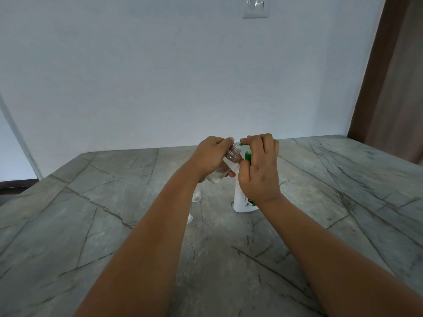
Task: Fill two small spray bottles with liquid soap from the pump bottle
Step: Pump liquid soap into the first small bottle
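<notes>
Grey veined stone countertop (91,225) against a plain pale wall (160,76), brown curtain (393,88) at right.

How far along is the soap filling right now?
Done: small bottle is uncapped. In hand: left hand holds it tilted, mouth at the green nozzle; right hand is on the pump bottle. Left: another clear piece waits behind the left arm; soap level unreadable.

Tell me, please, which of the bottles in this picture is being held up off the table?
The small clear spray bottle, gripped by the left hand and tilted toward the green spout. The white pump bottle stands on the stone table, under the right hand.
</notes>
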Tool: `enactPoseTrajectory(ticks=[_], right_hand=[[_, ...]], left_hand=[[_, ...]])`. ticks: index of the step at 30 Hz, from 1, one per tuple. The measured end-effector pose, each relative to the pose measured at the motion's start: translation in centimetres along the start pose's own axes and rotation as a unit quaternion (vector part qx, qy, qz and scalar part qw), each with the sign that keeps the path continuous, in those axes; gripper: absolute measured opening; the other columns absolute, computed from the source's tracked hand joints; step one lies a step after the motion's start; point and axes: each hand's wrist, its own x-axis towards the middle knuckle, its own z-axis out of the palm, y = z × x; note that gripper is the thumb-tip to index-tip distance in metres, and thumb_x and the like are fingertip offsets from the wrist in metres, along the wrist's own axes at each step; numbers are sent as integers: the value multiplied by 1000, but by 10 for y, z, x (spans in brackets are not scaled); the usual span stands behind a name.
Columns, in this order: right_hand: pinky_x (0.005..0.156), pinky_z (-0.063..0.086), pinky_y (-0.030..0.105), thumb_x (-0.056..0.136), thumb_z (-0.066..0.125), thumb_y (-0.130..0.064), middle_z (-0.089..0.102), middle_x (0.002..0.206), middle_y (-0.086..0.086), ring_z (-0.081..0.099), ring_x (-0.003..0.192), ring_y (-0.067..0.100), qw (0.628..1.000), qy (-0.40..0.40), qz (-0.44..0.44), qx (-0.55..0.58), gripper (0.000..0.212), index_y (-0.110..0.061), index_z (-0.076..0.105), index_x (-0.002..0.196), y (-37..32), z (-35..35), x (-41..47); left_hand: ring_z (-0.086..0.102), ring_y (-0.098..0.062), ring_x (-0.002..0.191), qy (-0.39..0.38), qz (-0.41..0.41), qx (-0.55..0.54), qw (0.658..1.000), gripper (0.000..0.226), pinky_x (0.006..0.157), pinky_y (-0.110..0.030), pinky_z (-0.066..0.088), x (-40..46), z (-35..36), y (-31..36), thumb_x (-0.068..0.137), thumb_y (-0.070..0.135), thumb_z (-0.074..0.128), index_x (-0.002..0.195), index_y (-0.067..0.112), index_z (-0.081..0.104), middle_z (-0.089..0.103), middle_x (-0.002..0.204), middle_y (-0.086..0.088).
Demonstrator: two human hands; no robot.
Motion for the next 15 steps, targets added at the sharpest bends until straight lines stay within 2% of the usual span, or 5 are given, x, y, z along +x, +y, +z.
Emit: enactPoseTrajectory(ticks=[9,15], right_hand=[[74,34,25,72,34,-9,50,98,9,38,91,20,1000,4,7,12,31,-4,56,93,0,2,1],[79,31,24,71,35,-9,49,103,11,37,93,18,1000,-1,4,7,35,-3,56,98,-1,1,1]], left_hand=[[70,-36,58,-1,2,-5,1000,44,71,-41,56,-1,-1,1,105,30,43,79,2,64,75,77,-6],[71,-35,60,8,1,2,1000,43,73,-40,57,-2,0,2,105,30,43,76,6,65,75,74,-3]])
